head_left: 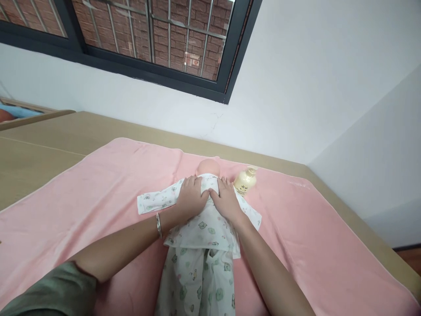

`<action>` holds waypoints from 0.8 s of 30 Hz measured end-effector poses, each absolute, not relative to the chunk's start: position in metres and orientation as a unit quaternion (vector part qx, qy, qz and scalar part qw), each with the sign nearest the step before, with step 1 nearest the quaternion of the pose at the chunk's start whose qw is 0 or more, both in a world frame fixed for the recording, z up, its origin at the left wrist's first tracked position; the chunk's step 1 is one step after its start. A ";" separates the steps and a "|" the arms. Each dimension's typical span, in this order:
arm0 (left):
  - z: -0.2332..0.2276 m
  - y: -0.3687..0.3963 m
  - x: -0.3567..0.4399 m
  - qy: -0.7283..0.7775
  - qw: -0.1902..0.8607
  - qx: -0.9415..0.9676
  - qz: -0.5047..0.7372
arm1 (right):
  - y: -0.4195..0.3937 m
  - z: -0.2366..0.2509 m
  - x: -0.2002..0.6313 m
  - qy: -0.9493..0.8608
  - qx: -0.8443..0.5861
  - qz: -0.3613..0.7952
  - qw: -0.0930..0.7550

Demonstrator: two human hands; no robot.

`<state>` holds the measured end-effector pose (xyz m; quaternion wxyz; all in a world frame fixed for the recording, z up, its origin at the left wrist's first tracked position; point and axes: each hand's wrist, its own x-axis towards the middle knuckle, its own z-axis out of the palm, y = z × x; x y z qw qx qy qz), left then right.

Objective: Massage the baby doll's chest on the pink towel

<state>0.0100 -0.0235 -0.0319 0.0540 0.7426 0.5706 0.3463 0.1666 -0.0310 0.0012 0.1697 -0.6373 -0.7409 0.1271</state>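
A baby doll (208, 167) with a bald, smooth head lies on a pink blanket (315, 228). It is dressed in a white printed top (205, 228) and matching trousers (197, 276). My left hand (191, 195) rests flat on the left side of the doll's upper body, fingers stretched toward its shoulder. On the opposite side, my right hand (226, 199) lies flat in the same way. Both thumbs point inward and nearly meet at the middle. Close by my right fingertips stands a pale yellow pump bottle (246, 181). Whether the doll lies face up or down I cannot tell.
Under the blanket is a wooden surface (108, 125) that runs back to a white wall (289, 79). A dark-framed window (226, 57) with bars is above. At the far left edge, a wooden rim (39, 117) borders something blue (19, 110).
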 end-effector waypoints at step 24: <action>-0.023 -0.024 0.004 0.553 0.049 0.783 0.281 | -0.042 0.006 0.154 -0.752 -0.640 0.068 0.143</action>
